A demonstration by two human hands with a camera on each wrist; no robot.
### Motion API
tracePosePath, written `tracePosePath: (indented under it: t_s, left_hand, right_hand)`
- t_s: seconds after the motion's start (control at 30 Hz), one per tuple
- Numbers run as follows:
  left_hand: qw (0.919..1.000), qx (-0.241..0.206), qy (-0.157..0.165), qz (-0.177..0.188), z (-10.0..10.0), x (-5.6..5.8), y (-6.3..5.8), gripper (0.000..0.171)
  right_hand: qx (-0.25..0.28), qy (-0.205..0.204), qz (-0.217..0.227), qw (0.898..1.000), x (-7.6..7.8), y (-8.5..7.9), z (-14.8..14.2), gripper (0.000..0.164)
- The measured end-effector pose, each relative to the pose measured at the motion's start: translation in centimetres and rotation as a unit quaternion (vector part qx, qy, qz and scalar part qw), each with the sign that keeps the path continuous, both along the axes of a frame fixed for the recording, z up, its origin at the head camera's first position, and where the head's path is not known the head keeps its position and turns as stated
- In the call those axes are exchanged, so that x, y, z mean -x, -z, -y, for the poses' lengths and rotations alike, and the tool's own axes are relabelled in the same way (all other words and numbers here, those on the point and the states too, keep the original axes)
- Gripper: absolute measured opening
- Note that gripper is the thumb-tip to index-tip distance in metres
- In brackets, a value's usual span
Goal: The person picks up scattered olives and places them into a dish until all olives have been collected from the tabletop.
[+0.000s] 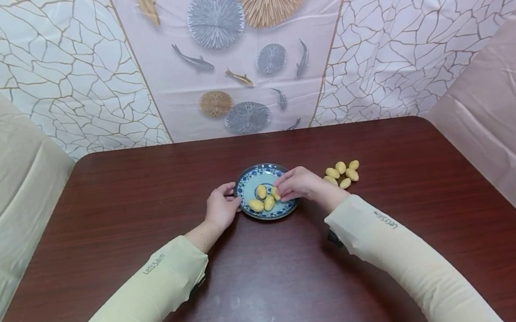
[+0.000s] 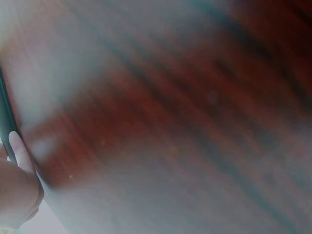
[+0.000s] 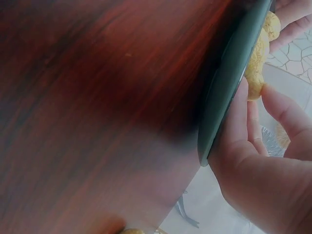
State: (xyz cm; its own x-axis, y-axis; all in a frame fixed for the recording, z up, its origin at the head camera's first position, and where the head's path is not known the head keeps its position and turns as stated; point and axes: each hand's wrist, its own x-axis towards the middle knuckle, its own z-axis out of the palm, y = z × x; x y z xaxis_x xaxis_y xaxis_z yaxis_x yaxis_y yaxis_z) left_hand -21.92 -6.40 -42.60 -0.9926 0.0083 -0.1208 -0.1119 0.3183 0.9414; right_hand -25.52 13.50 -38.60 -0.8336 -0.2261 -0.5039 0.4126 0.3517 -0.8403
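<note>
A round plate (image 1: pixel 247 180) with a blue floral rim stands on the table. Several small yellow oval pieces with bumpy skins, such as this yellow piece (image 1: pixel 256 205), lie in it; their exact kind is unclear. My left hand (image 1: pixel 220 207) holds the plate's left rim, and the left wrist view shows a digit against its dark side. From the right, my right hand (image 1: pixel 302 183) reaches over the plate and pinches a yellow oval piece (image 3: pixel 254 87) between thumb and fingers. That piece is low over the plate, close to the others.
To the right of the plate, more yellow oval pieces (image 1: pixel 351 174) lie in a loose group, partly behind the right wrist. The dark red-brown table (image 1: pixel 152 181) meets a patterned backdrop (image 1: pixel 94 85) at the back. Pale cloth hangs at both sides.
</note>
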Motion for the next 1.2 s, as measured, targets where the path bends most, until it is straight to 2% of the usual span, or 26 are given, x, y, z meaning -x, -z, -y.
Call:
tracePosePath:
  t_s: [0.23, 0.57, 0.93, 1.2]
  left_hand:
    - [1.0000, -0.001, 0.002, 0.000, 0.0, 0.1, 0.1, 0.044]
    - [1.0000, 0.003, 0.002, -0.001, 0.0, 0.1, 0.2, 0.044]
    - [1.0000, 0.007, 0.003, 0.004, 0.0, 0.0, 0.1, 0.044]
    - [0.9999, 0.009, 0.003, 0.005, 0.0, 0.1, 0.2, 0.044]
  right_hand:
    - [-0.017, 0.003, 0.001, 1.000, 0.0, -0.2, 0.1, 0.037]
    - [0.009, -0.003, -0.014, 1.000, 0.3, -1.6, -1.7, 0.040]
    - [0.004, 0.002, -0.028, 1.000, 0.9, -3.7, -7.1, 0.050]
    - [0.024, 0.030, -0.014, 0.999, 1.2, -4.1, -11.3, 0.056]
